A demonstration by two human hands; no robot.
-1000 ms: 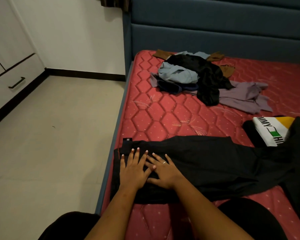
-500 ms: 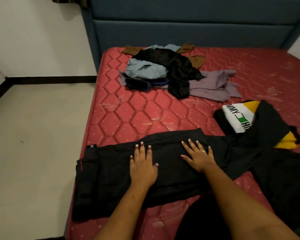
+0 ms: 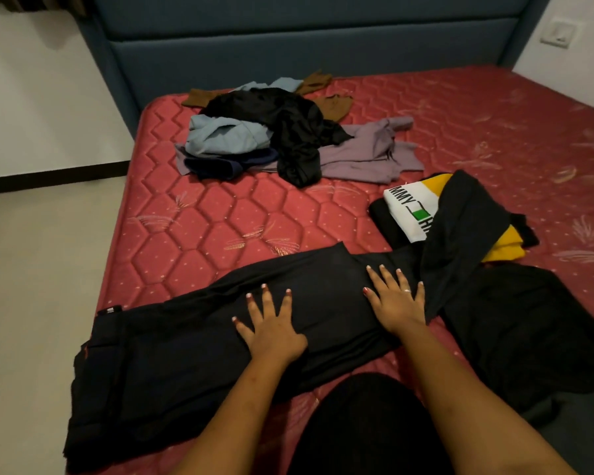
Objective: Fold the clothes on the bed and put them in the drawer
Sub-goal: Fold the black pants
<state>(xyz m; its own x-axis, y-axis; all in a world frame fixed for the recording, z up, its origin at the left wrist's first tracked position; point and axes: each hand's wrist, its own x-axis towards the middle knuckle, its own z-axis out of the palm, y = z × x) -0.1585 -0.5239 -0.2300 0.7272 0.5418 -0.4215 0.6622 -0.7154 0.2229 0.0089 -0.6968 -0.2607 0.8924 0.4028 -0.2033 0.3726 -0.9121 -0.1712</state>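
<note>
Black trousers lie stretched along the near edge of the red mattress, waistband at the left. My left hand presses flat on their middle with fingers spread. My right hand also lies flat with straight fingers, further right where the legs run under other dark cloth. A pile of unfolded clothes in blue, black, brown and lilac sits at the far side. A folded white and yellow shirt lies to the right, partly covered by black fabric.
The blue padded headboard closes the far end of the bed. Pale floor tiles run along the left, below a white wall with a dark skirting. A wall switch is at top right. No drawer is in view.
Both hands slid right along the trousers and moved apart, the right hand furthest. The view turned right, so the drawer cabinet on the left left the frame.
</note>
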